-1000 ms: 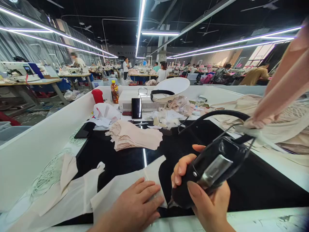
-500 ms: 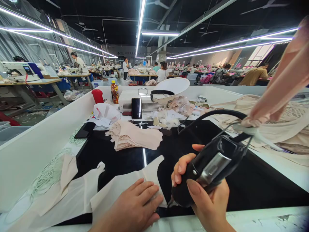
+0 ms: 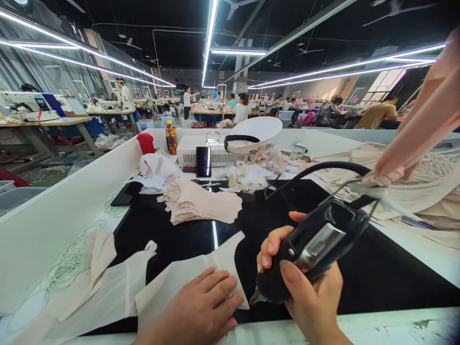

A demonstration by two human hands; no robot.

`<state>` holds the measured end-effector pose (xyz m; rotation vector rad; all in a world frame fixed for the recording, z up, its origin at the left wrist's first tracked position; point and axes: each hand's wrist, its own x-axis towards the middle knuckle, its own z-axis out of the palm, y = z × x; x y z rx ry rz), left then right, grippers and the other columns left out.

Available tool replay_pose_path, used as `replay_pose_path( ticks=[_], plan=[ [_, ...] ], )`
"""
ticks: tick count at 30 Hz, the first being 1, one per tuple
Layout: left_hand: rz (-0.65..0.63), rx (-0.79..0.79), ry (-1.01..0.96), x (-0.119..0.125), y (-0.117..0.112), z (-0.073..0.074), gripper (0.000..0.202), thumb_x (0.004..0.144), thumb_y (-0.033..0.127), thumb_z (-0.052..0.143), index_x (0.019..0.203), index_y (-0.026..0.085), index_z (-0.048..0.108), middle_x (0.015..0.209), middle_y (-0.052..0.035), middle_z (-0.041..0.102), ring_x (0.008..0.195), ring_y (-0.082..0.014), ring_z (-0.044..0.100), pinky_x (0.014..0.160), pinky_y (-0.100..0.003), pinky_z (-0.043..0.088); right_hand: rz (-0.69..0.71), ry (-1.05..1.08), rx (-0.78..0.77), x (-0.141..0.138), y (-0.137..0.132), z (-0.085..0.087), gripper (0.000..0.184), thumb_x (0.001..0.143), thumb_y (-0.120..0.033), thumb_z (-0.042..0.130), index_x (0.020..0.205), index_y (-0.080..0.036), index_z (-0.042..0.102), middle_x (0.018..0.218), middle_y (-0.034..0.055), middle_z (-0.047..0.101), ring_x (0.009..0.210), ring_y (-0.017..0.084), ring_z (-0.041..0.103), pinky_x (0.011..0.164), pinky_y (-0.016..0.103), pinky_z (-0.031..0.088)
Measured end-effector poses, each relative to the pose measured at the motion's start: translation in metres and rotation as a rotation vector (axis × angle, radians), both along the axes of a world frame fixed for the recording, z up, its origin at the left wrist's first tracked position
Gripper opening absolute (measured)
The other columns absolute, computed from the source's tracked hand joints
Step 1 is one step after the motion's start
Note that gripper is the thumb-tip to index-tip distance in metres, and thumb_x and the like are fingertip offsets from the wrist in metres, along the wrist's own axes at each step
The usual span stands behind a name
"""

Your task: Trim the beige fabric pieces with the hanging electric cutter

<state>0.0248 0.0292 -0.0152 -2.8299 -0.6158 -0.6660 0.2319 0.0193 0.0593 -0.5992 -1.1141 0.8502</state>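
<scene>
My left hand (image 3: 201,304) lies flat with fingers stretched out, pressing on a pale beige fabric piece (image 3: 179,273) at the front of the black glossy work surface (image 3: 381,268). To its right, my right hand (image 3: 312,297) is wrapped round a thick black corded hand tool (image 3: 316,244) with a metal lever on its side. The tool tilts, its rounded end low beside the right corner of the fabric; its tip is mostly hidden. Pink cloth strips (image 3: 417,139) hang from the upper right and are tied near the tool's cord end. Another pale fabric piece (image 3: 111,287) lies to the left.
A stack of beige cut pieces (image 3: 201,201) lies behind my hands. Further back stand a phone (image 3: 203,161), a white vented box (image 3: 187,146) and a bottle (image 3: 171,137). Green cord (image 3: 72,263) lines the left wall; heaped fabric (image 3: 431,187) covers the right side.
The black hand tool and my right hand have shifted slightly to the right. My left hand stays in place on the fabric.
</scene>
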Motion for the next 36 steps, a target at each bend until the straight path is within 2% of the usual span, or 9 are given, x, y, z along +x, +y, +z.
replay_pose_path(
  ticks=[11,14,19,26,36],
  plan=[
    [0.002,0.014,-0.03,0.001,0.001,0.0,0.032,0.113,0.039,0.049,0.131,0.02,0.066,0.135,-0.0043,0.071,0.124,-0.0225,0.067,0.113,-0.039,0.053,-0.012,-0.001,-0.008,-0.004,0.001,-0.001,0.05,0.097,-0.034,0.079,0.139,-0.034,0.054,0.09,-0.0011,0.065,0.066,0.015,0.065,0.059,0.03,0.059],
    [0.002,0.009,-0.027,0.0,0.0,0.0,0.031,0.111,0.039,0.054,0.132,0.02,0.066,0.135,-0.0042,0.071,0.124,-0.022,0.067,0.114,-0.038,0.052,-0.017,-0.014,-0.005,-0.005,0.0,0.0,0.051,0.096,-0.036,0.08,0.139,-0.034,0.053,0.089,-0.0011,0.065,0.065,0.015,0.065,0.058,0.031,0.059],
    [-0.001,-0.029,0.026,-0.002,-0.001,0.004,0.031,0.109,0.038,0.059,0.134,0.02,0.064,0.136,-0.0052,0.071,0.127,-0.0225,0.066,0.114,-0.039,0.052,-0.088,0.034,-0.07,-0.013,-0.004,0.003,0.049,0.095,-0.037,0.081,0.136,-0.034,0.055,0.087,-0.0023,0.065,0.064,0.015,0.062,0.058,0.031,0.058],
    [-0.011,-0.028,0.038,-0.004,0.0,0.006,0.032,0.109,0.038,0.06,0.135,0.02,0.064,0.137,-0.0058,0.071,0.127,-0.0229,0.067,0.115,-0.039,0.052,-0.078,0.094,-0.084,-0.016,-0.005,0.005,0.057,0.09,-0.042,0.086,0.137,-0.033,0.054,0.087,-0.0028,0.064,0.062,0.015,0.063,0.057,0.03,0.056],
    [-0.003,-0.002,0.025,-0.003,-0.001,0.004,0.03,0.11,0.037,0.057,0.133,0.02,0.065,0.136,-0.0051,0.071,0.125,-0.0231,0.067,0.112,-0.039,0.054,-0.08,0.031,-0.063,-0.019,-0.005,0.003,0.052,0.094,-0.039,0.081,0.137,-0.033,0.053,0.087,-0.0023,0.065,0.061,0.015,0.063,0.056,0.03,0.057]
  ],
)
